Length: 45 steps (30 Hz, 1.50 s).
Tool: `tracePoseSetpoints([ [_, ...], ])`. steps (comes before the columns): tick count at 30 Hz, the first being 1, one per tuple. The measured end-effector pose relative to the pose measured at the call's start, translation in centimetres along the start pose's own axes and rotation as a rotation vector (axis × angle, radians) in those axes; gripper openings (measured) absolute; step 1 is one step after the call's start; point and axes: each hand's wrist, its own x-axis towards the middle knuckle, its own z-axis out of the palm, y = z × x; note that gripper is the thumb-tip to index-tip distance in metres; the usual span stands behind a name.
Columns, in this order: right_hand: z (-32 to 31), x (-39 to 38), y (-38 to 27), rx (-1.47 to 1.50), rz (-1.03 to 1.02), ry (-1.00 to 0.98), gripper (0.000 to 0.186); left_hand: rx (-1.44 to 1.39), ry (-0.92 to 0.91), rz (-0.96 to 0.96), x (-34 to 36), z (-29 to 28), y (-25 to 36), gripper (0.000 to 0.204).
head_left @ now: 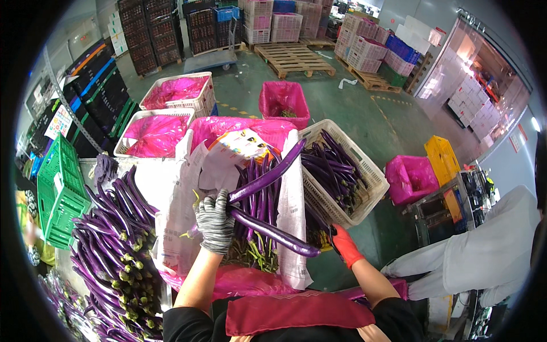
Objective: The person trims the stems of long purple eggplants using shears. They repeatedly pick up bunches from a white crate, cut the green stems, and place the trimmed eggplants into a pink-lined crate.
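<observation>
My left hand [215,223], in a grey striped knit glove, is closed around the stem ends of two long purple eggplants. The upper eggplant [270,174] slants up to the right, the lower eggplant [276,232] down to the right. Beneath them, more eggplants [259,199] lie in a container lined with white paper [293,211] and pink film [245,126]. My right hand [346,246], in a red glove, is closed beside the near corner of a cream crate [373,196]. Something dark shows at its fingers, by an eggplant's end; I cannot make out what it holds.
A large eggplant pile [111,245] covers the table on the left, beside green crates [60,194]. Pink-lined crates [156,134] stand beyond. A pink-lined bin [284,102] sits on the floor ahead. At right are a yellow crate [441,159] and a person in pale clothing [484,245].
</observation>
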Motion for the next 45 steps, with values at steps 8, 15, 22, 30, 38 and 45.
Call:
tracePoseSetpoints([
  [8,0.7,4.9,1.0,0.012,-0.324,0.081,0.052,-0.026,0.180,0.053,-0.3,-0.4,0.5,0.045],
  [15,0.5,1.8,2.9,0.204,-0.120,0.057,0.058,-0.374,-0.123,-0.112,-0.5,-0.2,1.1,0.061],
  [22,-1.1,-3.6,-0.7,0.949,0.002,-0.010,0.061,-1.522,-0.385,-0.891,1.9,-2.4,1.6,0.028],
  [30,-4.2,-8.1,-12.0,0.985,-0.171,-0.102,0.065,-1.898,-0.473,-0.899,3.1,-2.7,4.4,0.043],
  [38,-5.7,-10.4,-15.2,0.999,-0.109,-0.327,0.064,-1.957,-0.645,-0.912,4.1,-2.8,7.8,0.032],
  [45,-6.0,-8.8,-13.5,1.162,0.024,-0.551,0.064,-2.042,-0.778,-1.120,3.6,-0.6,9.3,0.035],
])
